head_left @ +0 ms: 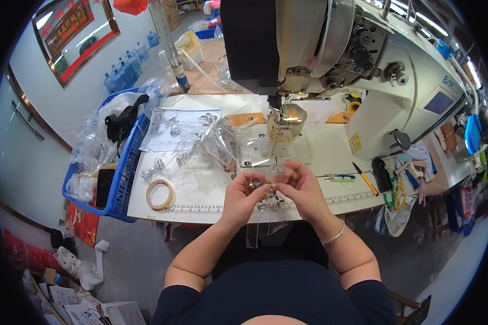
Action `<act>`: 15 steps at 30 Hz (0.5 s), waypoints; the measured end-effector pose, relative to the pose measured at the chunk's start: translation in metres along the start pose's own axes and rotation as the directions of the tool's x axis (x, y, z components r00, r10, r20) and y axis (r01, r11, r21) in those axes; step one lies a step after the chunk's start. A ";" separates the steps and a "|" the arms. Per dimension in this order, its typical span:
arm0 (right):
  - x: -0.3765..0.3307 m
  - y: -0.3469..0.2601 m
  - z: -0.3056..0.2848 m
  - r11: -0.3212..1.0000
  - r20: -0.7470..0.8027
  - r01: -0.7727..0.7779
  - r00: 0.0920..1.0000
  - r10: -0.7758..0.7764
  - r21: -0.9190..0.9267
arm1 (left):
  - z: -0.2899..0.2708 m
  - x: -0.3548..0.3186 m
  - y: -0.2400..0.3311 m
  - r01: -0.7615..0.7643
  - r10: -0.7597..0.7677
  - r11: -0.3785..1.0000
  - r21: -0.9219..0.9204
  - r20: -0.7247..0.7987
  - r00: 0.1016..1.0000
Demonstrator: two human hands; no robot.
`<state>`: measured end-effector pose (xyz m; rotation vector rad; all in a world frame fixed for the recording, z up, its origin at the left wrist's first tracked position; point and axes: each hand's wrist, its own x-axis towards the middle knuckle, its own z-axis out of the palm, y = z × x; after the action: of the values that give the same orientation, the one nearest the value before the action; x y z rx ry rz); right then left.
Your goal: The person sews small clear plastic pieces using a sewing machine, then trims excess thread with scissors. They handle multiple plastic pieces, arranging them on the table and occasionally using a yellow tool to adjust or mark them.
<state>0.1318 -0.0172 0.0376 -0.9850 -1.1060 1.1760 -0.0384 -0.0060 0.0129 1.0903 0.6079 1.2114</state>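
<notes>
Both hands meet at the table's front edge, in front of the sewing machine (287, 116). My left hand (243, 197) is closed, its thumb and fingers pinching a clear plastic strap (252, 235) with small shiny metal pieces (270, 202) on it. My right hand (302, 189) pinches the same piece from the other side, fingertips nearly touching the left ones. Loose strap ends hang below the edge. The exact shape of the metal pieces is too small to tell. Further left lies a tangled heap of similar clear straps (218, 142) with metal parts.
A roll of tan tape (160, 194) lies at the table's left front. Beside the table stands a blue basket (126, 187) with plastic bags and a phone (106, 187). To the right are thread snips (340, 177), an orange pen (365, 179) and a black cylindrical object (381, 174).
</notes>
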 end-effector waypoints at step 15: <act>-0.015 -0.007 0.016 0.332 0.268 0.560 0.733 -0.625 -0.759 | 0.013 -0.006 -0.001 -0.074 0.081 0.994 0.074 -0.093 0.992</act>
<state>0.1167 -0.0329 0.0453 -1.1020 -1.8124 -0.0729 -0.0285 -0.0157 0.0167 1.1284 0.6913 1.3242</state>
